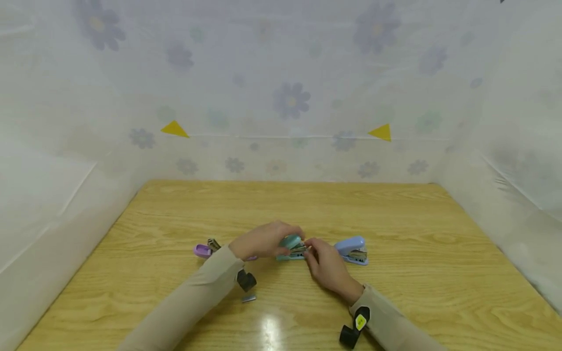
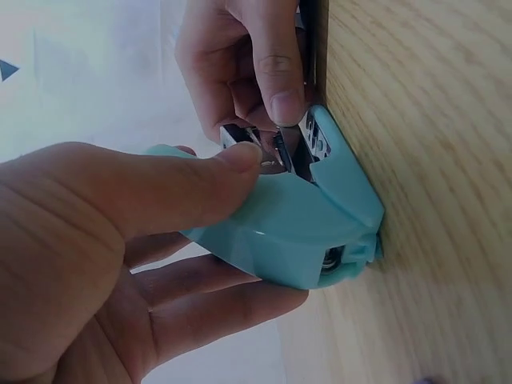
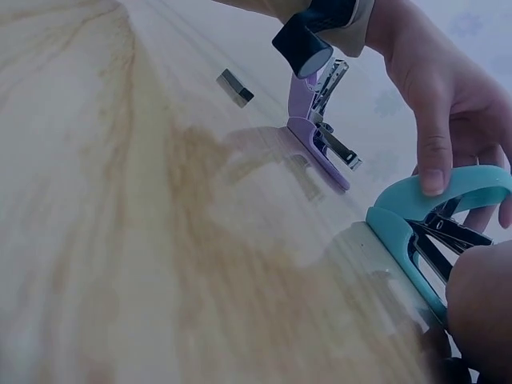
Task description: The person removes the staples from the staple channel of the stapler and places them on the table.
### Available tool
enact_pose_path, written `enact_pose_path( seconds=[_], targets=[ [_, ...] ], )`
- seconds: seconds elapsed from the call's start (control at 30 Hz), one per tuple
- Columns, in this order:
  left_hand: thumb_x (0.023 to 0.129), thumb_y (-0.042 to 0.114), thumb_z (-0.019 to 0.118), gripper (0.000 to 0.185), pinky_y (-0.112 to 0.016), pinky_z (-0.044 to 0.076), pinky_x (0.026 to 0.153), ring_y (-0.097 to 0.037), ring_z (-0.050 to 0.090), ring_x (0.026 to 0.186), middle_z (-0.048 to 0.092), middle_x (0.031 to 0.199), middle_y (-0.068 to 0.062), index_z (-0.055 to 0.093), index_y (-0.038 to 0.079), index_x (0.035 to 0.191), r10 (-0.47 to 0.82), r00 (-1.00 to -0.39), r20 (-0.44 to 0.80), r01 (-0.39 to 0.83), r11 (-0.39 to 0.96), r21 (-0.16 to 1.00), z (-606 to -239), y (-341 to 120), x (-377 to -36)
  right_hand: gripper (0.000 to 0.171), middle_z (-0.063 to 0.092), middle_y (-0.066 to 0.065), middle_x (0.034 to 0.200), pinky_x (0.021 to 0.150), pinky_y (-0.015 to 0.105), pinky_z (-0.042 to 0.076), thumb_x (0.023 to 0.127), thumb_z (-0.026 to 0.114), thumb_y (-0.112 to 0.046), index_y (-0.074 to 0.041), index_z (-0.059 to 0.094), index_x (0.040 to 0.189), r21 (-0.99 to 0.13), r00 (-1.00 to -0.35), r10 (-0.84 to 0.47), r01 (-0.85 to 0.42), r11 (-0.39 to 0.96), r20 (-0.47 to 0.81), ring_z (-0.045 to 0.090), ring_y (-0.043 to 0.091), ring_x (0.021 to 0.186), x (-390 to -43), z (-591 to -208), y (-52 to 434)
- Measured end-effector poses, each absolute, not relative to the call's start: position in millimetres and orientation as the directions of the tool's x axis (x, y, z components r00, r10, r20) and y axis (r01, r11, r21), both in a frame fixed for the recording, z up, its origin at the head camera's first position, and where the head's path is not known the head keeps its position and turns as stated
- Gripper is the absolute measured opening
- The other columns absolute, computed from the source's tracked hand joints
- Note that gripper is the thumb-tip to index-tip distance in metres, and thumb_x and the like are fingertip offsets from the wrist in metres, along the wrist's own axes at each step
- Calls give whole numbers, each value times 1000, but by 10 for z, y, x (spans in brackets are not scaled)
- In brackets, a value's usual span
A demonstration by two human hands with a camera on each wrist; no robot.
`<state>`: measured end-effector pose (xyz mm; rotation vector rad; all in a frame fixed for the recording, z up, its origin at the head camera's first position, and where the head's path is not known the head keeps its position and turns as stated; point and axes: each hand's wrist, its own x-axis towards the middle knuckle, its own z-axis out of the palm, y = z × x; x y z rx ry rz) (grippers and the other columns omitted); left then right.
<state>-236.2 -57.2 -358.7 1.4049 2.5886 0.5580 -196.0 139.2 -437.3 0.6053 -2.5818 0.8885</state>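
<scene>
The left hand (image 1: 263,240) grips the raised cover of the teal stapler (image 1: 291,247) lying lengthwise across mid-table (image 1: 395,214), while the right hand (image 1: 327,263), at its open end, pinches into the metal staple channel (image 2: 282,152).

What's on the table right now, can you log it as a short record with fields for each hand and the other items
left hand: left hand grips the teal stapler by its top cover
right hand: right hand pinches at the metal staple channel of the teal stapler, which is open
surface: wooden table
to the left: purple stapler, opened up
to the right: blue stapler, closed, apart from the hands
near edge: strip of staples lying loose on the table
</scene>
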Motion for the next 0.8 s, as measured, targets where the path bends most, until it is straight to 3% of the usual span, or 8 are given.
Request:
enact_pose_path(
  seconds=[0.17, 0.33, 0.47, 0.63, 0.8],
  targets=[
    [83, 13, 68, 39, -26, 48, 87, -11, 56, 108, 59, 117, 0, 53, 14, 119, 820, -568, 66, 754, 487, 440, -3628, -624, -2360, 13, 55, -9, 71, 56, 20, 40, 84, 66, -9, -14, 62, 94, -489, -859, -281, -481, 728, 428, 48, 3, 62, -1956, -4372, 1391],
    [83, 13, 68, 32, -28, 49, 79, -10, 55, 98, 58, 108, 2, 52, 16, 110, 785, -607, 125, 714, 468, 521, -3693, -734, -2342, 13, 56, -9, 71, 56, 22, 41, 83, 66, -9, -16, 61, 94, -457, -860, -281, -473, 754, 426, 51, 4, 62, -1957, -4367, 1385],
    [80, 18, 72, 33, -24, 48, 70, -12, 54, 86, 56, 101, 3, 56, 15, 109, 731, -644, 227, 733, 506, 454, -3701, -808, -2286, 13, 55, -8, 71, 55, 22, 40, 85, 64, -10, -17, 59, 95, -425, -867, -286, -457, 781, 407, 50, 5, 61, -1958, -4345, 1378],
    [83, 23, 69, 36, -19, 40, 57, -9, 47, 67, 56, 91, 1, 62, 16, 117, 681, -659, 320, 749, 552, 367, -3663, -836, -2179, 13, 55, -7, 72, 53, 23, 38, 87, 62, -12, -19, 57, 97, -414, -896, -269, -408, 814, 354, 48, 5, 61, -1947, -4311, 1384],
    [86, 23, 66, 32, -17, 40, 57, -11, 52, 68, 59, 91, 2, 63, 16, 117, 649, -675, 353, 737, 567, 368, -3657, -847, -2123, 12, 52, -8, 70, 50, 22, 35, 88, 60, -13, -19, 56, 97, -417, -909, -257, -384, 824, 328, 45, 5, 59, -1927, -4305, 1378]
  ],
)
